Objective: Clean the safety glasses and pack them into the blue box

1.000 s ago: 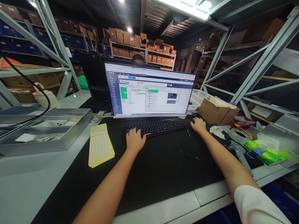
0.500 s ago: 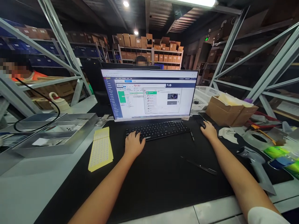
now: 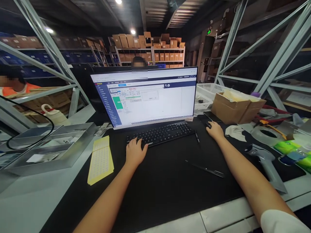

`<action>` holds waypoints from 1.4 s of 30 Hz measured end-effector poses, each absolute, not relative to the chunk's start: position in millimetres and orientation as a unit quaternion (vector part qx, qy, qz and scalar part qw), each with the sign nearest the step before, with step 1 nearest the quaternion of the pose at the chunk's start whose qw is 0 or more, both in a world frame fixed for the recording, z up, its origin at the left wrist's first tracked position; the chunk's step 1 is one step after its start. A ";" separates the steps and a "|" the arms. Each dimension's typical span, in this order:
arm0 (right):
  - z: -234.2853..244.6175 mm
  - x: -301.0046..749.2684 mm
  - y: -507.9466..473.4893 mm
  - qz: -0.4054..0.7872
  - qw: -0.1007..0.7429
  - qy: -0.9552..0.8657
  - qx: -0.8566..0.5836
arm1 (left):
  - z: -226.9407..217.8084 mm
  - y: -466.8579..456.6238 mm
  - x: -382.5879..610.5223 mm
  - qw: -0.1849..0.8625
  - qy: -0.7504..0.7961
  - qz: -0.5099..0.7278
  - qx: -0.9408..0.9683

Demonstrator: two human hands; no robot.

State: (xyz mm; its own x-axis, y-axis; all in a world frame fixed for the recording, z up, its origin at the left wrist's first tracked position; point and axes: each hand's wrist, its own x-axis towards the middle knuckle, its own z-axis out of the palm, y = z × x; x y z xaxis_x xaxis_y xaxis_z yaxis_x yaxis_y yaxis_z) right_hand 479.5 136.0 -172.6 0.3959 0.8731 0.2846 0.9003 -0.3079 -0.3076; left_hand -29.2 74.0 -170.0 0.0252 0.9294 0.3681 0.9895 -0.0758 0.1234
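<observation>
My left hand [image 3: 135, 152] rests with fingers spread on the lower left keys of a black keyboard [image 3: 165, 133]. On the right, my right hand [image 3: 215, 130] is closed over a dark computer mouse [image 3: 208, 125], most of which it covers. Behind the keyboard stands a lit monitor [image 3: 155, 110] showing a web page with a small dialog box. A black pen [image 3: 197, 136] lies beside the keyboard's right end, and another pen [image 3: 209, 170] lies on the black desk mat [image 3: 155, 194] between my forearms. Yellow label sheets [image 3: 101, 160] lie left of my left hand.
Grey open trays [image 3: 70, 158] stand at the left, with a white jug [image 3: 54, 115] behind. A barcode scanner [image 3: 264, 161], a tape roll [image 3: 266, 135] and a cardboard box [image 3: 229, 108] are at the right. Two other people are beyond the desk. Metal struts flank both sides.
On the screen, the chat window with pictures is gone and a small dialog box shows instead. The camera view has turned slightly right. My hands stay on the keyboard and mouse.
</observation>
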 end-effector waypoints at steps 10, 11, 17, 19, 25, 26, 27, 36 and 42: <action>-177.2 483.6 139.2 -0.039 0.244 -0.552 -0.796 | -163.9 71.1 -27.2 0.077 -0.680 -0.162 -0.711; -177.8 483.9 139.3 -0.042 0.250 -0.551 -0.795 | -163.8 70.9 -27.0 0.078 -0.680 -0.163 -0.710; -181.2 485.6 141.0 -0.029 0.247 -0.549 -0.798 | -166.7 72.3 -28.4 0.073 -0.676 -0.176 -0.712; -183.3 488.2 142.8 -0.033 0.251 -0.550 -0.796 | -167.4 72.7 -28.6 0.070 -0.676 -0.179 -0.712; -193.5 499.4 150.2 -0.052 0.287 -0.558 -0.777 | -164.6 69.6 -26.3 0.061 -0.679 -0.181 -0.709; -195.6 501.2 151.7 -0.058 0.295 -0.560 -0.772 | -163.9 68.8 -26.0 0.059 -0.680 -0.181 -0.708; -197.7 503.1 153.2 -0.063 0.300 -0.561 -0.769 | -163.1 68.0 -25.8 0.057 -0.681 -0.182 -0.707; -197.0 504.6 152.5 -0.067 0.265 -0.529 -0.804 | -160.7 65.9 -25.4 0.053 -0.677 -0.188 -0.710; -183.7 490.2 143.5 -0.063 0.281 -0.548 -0.786 | -167.0 73.2 -28.5 0.072 -0.674 -0.181 -0.712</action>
State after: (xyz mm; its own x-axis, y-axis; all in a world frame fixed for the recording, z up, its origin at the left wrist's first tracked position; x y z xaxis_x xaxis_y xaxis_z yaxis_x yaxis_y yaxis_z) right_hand 490.2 143.5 -183.7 0.3924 0.8249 0.4069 0.8958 -0.2424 -0.3725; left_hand -28.5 73.2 -167.0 0.0249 0.9344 0.3553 0.9866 -0.0803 0.1419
